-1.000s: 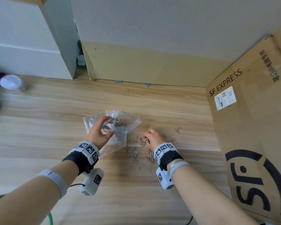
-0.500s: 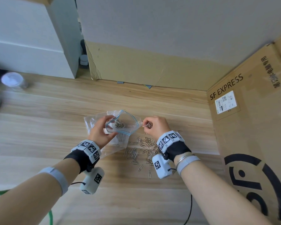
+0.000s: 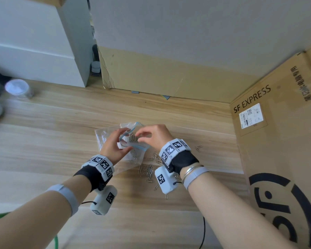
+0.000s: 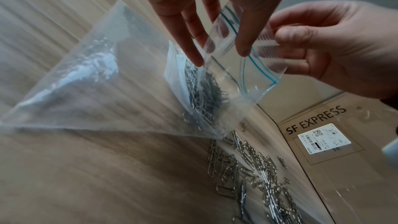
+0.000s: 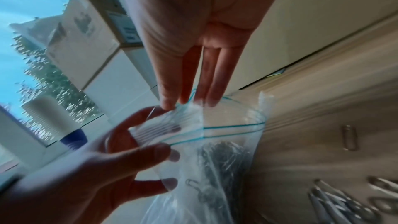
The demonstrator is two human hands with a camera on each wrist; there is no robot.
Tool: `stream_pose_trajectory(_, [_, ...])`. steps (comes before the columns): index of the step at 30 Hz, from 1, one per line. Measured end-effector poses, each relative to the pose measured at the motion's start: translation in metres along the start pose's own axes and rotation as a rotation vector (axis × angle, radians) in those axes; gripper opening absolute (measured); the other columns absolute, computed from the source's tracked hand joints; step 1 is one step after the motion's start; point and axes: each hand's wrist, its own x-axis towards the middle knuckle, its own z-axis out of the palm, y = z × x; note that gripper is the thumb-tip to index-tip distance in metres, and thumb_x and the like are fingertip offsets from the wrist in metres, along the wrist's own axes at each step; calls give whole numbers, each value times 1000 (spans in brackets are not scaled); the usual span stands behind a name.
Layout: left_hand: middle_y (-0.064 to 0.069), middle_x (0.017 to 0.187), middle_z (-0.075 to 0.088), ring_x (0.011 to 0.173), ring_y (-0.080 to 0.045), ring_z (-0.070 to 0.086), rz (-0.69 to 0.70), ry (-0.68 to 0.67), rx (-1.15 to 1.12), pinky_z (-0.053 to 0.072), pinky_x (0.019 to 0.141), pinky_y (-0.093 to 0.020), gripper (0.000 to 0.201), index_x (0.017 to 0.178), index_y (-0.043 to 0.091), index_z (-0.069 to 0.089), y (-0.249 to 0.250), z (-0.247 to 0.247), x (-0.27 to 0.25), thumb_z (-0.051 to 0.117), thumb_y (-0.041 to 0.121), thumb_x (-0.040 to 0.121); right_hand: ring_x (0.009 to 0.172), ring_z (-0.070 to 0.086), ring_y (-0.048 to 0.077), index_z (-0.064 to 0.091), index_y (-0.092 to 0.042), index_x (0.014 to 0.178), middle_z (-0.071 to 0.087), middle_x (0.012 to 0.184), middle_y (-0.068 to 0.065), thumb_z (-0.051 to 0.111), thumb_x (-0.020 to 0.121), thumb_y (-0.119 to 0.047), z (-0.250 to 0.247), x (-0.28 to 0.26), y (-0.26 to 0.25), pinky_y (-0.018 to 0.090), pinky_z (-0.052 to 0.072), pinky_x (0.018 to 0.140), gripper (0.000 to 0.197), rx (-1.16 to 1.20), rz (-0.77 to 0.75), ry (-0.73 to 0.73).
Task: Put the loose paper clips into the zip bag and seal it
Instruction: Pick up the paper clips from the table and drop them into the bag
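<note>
Spillage risked: zip bag mouth is pinched by left hand; grip of right hand cannot be told; paper clips could be dropped outside it.

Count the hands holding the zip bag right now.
2. The left hand holds the zip bag at the left side of its open mouth; the right hand pinches the opposite lip between thumb and fingers. No other hand is in view.
</note>
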Motion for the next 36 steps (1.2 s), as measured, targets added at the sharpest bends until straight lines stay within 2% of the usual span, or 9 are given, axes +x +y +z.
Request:
stream_pose_trajectory(4, [-6, 113, 56, 95, -22, 55, -8, 7, -10, 50, 87, -38, 58, 120, 12, 48, -1, 1, -1, 74, 4, 69, 82, 62, 8, 68, -15, 94, 71, 97, 0, 65, 82, -16, -19, -12, 42, 21, 51, 81, 13, 15, 179, 184])
stream_pose_trajectory(9, [-7, 112, 58, 93, -20, 55, 16, 22, 3, 47, 87, -33, 55, 118, 12, 49, -3, 3, -1, 73, 6, 69, 77, 56, 6, 59, -20, 118, 55, 130, 3, 56, 86, -5, -25, -45, 130, 22, 46, 74, 35, -107, 532, 240])
stream_pose_trajectory(12, [-4, 110, 56, 89, -18, 54, 22, 26, -16, 51, 80, -33, 55, 118, 14, 49, -5, 3, -1, 74, 5, 69, 112, 52, 22, 56, -19, 123, 47, 137, 7, 50, 80, 11, -20, -59, 164, 32, 42, 100, 53, -186, 614, 284])
stream_pose_trajectory(14, [-3, 110, 55, 89, -18, 55, 31, 29, -29, 51, 77, -32, 55, 115, 20, 49, -6, 4, -3, 73, 5, 69, 121, 45, 28, 57, -14, 122, 48, 135, 10, 46, 77, 16, -18, -63, 176, 33, 36, 106, 55, -201, 638, 323])
stream_pose_trajectory(18, [-1, 108, 55, 81, -16, 58, 42, 29, -41, 49, 75, -30, 57, 105, 39, 44, -7, 2, -4, 73, 5, 70, 105, 57, 28, 64, -4, 104, 57, 119, 15, 52, 77, 14, -15, -70, 175, 29, 42, 94, 35, -167, 618, 339])
stream_pose_trajectory(23, [-2, 107, 54, 76, -8, 56, 38, 31, -24, 47, 65, -9, 53, 116, 15, 50, -6, 5, -2, 72, 2, 69, 77, 55, 14, 66, -4, 95, 67, 100, 11, 58, 81, 3, 11, -73, 146, 18, 42, 69, 17, -96, 581, 309])
stream_pose_trajectory(26, [0, 102, 54, 76, -4, 56, 44, 32, -31, 44, 66, -5, 51, 114, 16, 50, -3, 6, -2, 72, 0, 70, 78, 61, 16, 68, -11, 94, 70, 93, 5, 64, 82, -12, 16, -74, 135, 21, 47, 69, 13, -43, 594, 190])
stream_pose_trajectory(32, [-2, 103, 54, 78, -21, 57, 53, 42, -25, 42, 76, -27, 50, 115, 8, 51, -1, 5, -5, 72, 1, 70, 68, 64, 23, 61, -11, 76, 67, 76, 7, 42, 95, -28, -15, -101, 156, 41, 58, 75, 31, 104, 879, 259])
stream_pose_trajectory(36, [-4, 104, 55, 76, -11, 56, 59, 43, -25, 42, 72, -11, 50, 115, 10, 51, -5, 7, -6, 71, 1, 70, 84, 65, 29, 58, 0, 106, 68, 97, 19, 34, 96, -28, -20, -123, 170, 42, 54, 85, 38, 118, 1125, 153])
